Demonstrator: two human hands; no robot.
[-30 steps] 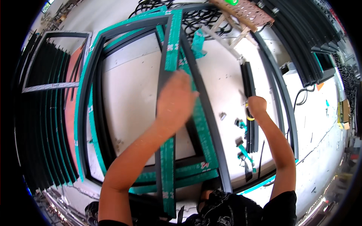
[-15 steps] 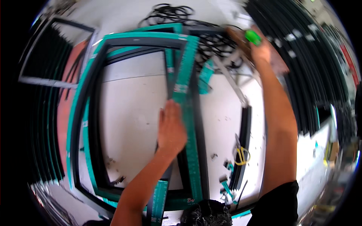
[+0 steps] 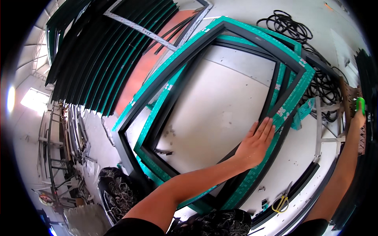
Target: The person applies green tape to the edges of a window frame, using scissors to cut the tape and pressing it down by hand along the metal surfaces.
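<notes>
"Where are we resting our left hand?"
"Flat on the green-taped frame, lying over another frame. Our right hand is touching a green thing; we can't tell if it's gripping."
"What's done?"
"Far corners are meeting. We're not seeing what's left."

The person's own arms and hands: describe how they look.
The left hand and right hand wear no gloves, and the left forearm and right forearm are bare. The left sleeve and right sleeve are short and black.
</notes>
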